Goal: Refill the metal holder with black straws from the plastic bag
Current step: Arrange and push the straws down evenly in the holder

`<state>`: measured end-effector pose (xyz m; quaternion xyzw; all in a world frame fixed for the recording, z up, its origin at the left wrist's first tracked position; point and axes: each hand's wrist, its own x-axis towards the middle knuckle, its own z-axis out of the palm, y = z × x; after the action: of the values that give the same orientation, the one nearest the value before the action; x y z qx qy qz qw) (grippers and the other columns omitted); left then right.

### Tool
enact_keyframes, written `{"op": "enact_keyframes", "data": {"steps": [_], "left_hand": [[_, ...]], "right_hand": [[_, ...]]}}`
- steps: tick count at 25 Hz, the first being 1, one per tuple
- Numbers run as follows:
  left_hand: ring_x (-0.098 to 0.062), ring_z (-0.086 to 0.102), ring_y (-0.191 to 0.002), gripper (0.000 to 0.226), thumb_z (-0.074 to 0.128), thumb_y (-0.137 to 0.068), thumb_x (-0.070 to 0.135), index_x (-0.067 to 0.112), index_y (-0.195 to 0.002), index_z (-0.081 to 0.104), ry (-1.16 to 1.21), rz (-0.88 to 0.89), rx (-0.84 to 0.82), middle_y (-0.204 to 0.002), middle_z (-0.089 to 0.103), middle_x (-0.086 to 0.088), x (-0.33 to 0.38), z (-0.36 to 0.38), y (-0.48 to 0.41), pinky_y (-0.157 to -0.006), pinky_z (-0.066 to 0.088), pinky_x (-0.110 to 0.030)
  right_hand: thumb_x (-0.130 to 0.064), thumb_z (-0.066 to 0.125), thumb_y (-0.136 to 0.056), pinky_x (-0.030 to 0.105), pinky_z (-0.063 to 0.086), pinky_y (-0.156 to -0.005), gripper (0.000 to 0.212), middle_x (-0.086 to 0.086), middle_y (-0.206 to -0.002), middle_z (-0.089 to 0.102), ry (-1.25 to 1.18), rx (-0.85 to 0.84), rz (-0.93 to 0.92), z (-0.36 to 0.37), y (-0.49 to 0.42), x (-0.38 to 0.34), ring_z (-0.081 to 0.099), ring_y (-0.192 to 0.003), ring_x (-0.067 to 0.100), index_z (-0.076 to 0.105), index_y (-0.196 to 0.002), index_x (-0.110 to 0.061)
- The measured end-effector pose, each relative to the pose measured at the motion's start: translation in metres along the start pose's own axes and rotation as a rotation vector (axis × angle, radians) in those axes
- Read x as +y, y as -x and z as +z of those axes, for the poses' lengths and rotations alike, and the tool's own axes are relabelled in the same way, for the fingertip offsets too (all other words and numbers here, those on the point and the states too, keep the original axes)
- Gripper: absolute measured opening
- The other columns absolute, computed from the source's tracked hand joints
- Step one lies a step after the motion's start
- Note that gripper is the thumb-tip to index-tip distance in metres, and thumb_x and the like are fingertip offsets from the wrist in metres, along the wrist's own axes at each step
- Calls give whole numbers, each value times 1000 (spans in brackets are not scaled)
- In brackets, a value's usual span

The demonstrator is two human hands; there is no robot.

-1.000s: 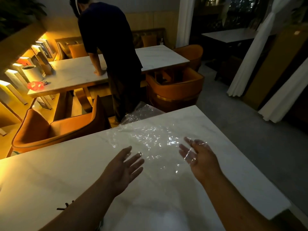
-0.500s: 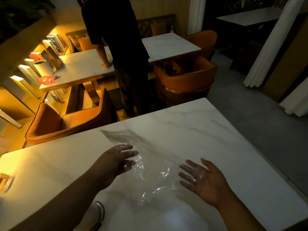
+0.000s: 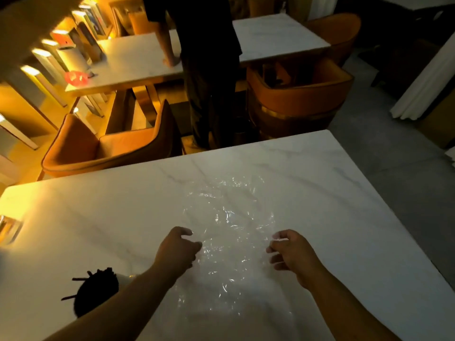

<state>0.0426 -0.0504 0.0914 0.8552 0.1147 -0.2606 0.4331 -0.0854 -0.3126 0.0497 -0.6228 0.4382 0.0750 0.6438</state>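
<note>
The clear plastic bag [image 3: 229,230] lies flat and crinkled on the white marble table [image 3: 98,217], with no straws visible in it. My left hand [image 3: 177,249] is at the bag's left edge with its fingers curled, pinching the film. My right hand [image 3: 290,252] pinches the right edge between thumb and forefinger. A dark bunch of black straws [image 3: 96,291] stands at the lower left, seen from above, partly behind my left forearm. Only a pale sliver of the metal holder [image 3: 124,279] shows beside the bunch.
A glass object [image 3: 9,230] sits at the table's left edge. Beyond the far edge stand an orange armchair [image 3: 110,146] and a person [image 3: 209,70] leaning on the neighbouring table. The table's right edge drops to grey floor [image 3: 394,156].
The bag has come nearer to me and settled flat. Both hands went from spread open over it to curled at its two side edges. The straw bunch has come into view.
</note>
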Motion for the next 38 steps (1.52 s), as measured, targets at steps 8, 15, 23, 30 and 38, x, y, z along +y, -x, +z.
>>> {"op": "enact_keyframes", "data": {"steps": [8,15,23,30,38], "left_hand": [[-33,50,-135,101,74,-85,49,29,-161,11,-540,263,-37,-166,26,-7,-101,53,-38,-108,48,-46],[-27,-9,-158,83,24,-92,78,39,-161,-1,-1001,485,-176,-171,-15,1,-148,69,-43,-127,5,-52],[-25,3,-159,79,32,-93,73,38,-161,8,-925,634,-17,-174,2,0,-100,25,-12,-126,3,-46],[-25,25,-155,68,43,-94,66,34,-154,34,-843,788,239,-169,28,-2,-70,-70,25,-123,11,-45],[-8,24,-152,111,68,-70,84,38,-160,21,-411,607,278,-171,15,18,-149,-215,40,-122,31,-47]], "right_hand": [[-36,70,-90,42,51,-102,66,6,-145,56,756,205,-329,23,-27,82,57,-129,30,42,-148,-25],[-60,22,-102,49,-3,-129,73,8,-174,-10,1371,-28,-515,33,-36,137,-12,-160,33,2,-166,-31],[-64,42,-98,42,13,-124,77,4,-173,19,1149,56,-642,62,10,71,12,-160,28,25,-163,-28],[-70,42,-95,35,15,-124,76,-12,-173,13,1073,-106,-841,147,68,10,9,-159,13,19,-162,-41],[-84,50,-79,24,19,-119,102,-11,-171,21,1121,-365,-936,247,101,1,22,-154,12,13,-163,-39]]}}
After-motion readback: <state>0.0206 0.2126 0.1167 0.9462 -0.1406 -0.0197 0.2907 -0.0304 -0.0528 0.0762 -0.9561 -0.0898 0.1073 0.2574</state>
